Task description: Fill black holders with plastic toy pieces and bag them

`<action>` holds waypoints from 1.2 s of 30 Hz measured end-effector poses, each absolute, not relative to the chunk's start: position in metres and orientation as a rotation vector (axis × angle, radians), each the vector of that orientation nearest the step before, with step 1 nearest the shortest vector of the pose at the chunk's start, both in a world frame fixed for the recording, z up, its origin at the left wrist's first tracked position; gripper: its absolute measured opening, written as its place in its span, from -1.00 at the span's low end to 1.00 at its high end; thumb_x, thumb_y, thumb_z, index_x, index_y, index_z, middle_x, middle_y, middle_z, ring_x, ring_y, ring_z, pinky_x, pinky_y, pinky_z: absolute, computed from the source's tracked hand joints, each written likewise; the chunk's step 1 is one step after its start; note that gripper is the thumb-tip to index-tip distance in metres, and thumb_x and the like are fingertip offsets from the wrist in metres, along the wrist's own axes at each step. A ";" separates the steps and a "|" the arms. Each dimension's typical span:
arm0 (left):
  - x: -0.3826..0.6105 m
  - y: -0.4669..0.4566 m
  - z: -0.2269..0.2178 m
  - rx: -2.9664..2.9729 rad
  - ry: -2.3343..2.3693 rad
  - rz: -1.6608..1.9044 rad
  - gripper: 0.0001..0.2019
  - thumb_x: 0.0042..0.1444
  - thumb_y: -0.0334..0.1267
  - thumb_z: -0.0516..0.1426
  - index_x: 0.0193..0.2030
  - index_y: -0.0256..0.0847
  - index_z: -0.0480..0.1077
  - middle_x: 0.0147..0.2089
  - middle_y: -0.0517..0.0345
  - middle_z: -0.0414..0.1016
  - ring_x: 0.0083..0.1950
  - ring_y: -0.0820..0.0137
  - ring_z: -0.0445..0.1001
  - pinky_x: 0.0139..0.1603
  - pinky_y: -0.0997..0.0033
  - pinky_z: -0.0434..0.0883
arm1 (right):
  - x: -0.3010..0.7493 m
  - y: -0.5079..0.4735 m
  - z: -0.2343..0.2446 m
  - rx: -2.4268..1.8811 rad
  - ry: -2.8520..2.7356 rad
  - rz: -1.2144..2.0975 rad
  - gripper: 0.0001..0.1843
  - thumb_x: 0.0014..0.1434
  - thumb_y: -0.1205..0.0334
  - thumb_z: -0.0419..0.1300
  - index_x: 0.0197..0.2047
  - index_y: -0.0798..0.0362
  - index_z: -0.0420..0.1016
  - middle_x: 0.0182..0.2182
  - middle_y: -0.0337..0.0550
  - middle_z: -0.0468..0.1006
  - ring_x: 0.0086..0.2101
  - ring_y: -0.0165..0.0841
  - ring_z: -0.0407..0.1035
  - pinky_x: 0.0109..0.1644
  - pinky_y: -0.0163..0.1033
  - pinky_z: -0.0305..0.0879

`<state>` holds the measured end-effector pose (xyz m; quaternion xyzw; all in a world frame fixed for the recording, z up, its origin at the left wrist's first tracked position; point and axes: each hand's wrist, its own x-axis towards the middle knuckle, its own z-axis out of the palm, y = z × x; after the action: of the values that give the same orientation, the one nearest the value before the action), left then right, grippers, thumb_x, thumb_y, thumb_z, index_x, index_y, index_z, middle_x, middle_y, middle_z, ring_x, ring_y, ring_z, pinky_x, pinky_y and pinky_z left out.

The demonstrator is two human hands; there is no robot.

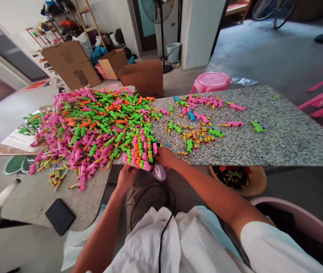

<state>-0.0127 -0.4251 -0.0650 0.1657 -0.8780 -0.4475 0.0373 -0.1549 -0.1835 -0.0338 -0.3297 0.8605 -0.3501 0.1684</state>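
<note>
A block of small pink, orange and green plastic pieces (pixel 141 149), lined up in neat rows, is between my two hands at the table's front edge. My left hand (pixel 125 178) is closed on its lower left corner. My right hand (pixel 164 156) grips its right side, with some fingers hidden behind it. Under the right hand hangs a shiny, pale purple plastic bag (pixel 159 172). Just behind the block rises a big heap of loose plastic pieces (pixel 93 129), many with yellow and white stick ends.
Scattered pink pieces (pixel 203 100) and short yellow-orange pieces (pixel 199 136) lie on the speckled stone table (pixel 280 129). A black phone-like slab (pixel 60 217) rests at the left. Below the right edge stand a tan basin (pixel 259 182) and a pink tub (pixel 300 216). A pink stool (pixel 211 81) stands behind.
</note>
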 end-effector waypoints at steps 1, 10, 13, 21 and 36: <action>-0.013 -0.425 -0.064 0.504 -2.700 -1.360 -0.60 0.16 -0.03 0.19 0.01 -0.27 0.57 -0.10 0.03 0.68 -0.11 0.23 0.57 -0.04 0.34 0.44 | -0.154 -0.185 -0.035 -0.933 2.486 -0.958 -0.72 0.40 0.22 0.13 0.02 0.15 0.59 -0.06 0.08 0.67 0.00 -0.14 0.48 0.06 -0.23 0.30; -0.020 -0.427 -0.074 0.453 -2.728 -1.181 -0.62 0.14 0.02 0.16 -0.09 -0.22 0.59 -0.04 -0.02 0.64 -0.06 0.19 0.57 0.01 0.28 0.45 | -0.150 -0.194 -0.036 -0.876 2.590 -0.672 -0.68 0.44 0.13 0.09 0.02 0.11 0.60 -0.02 0.10 0.67 -0.03 -0.15 0.53 0.01 -0.23 0.34; -0.017 -0.429 -0.078 0.466 -2.710 -1.174 -0.61 0.16 0.03 0.15 -0.06 -0.20 0.59 -0.09 0.02 0.64 -0.09 0.22 0.56 -0.03 0.29 0.44 | -0.174 -0.176 -0.026 -0.903 2.531 -0.747 -0.72 0.39 0.19 0.14 0.02 0.04 0.63 -0.01 -0.03 0.68 -0.03 -0.20 0.54 0.01 -0.28 0.34; 0.009 -0.434 -0.059 0.621 -2.472 -1.224 -0.52 0.21 0.08 0.18 0.11 -0.22 0.54 -0.10 0.04 0.63 -0.16 0.28 0.54 -0.11 0.34 0.46 | -0.261 -0.099 -0.019 -0.151 3.027 -0.338 -0.51 0.39 -0.02 0.17 0.23 0.13 0.49 0.15 0.21 0.51 0.09 -0.01 0.48 0.13 -0.06 0.37; 0.004 -0.436 -0.001 0.618 -2.167 -1.277 -0.56 0.22 0.05 0.21 0.10 -0.18 0.54 -0.20 0.10 0.59 -0.24 0.34 0.56 -0.22 0.38 0.51 | -0.262 -0.096 -0.027 -0.269 2.916 -0.272 -0.56 0.36 0.31 0.09 0.25 0.18 0.49 0.10 0.27 0.56 0.08 0.00 0.51 0.14 -0.05 0.41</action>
<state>0.0041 -0.4355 -0.0013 0.2296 -0.8049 -0.4745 0.2723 -0.2620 -0.0961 -0.0268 -0.0911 0.9865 -0.0919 0.0999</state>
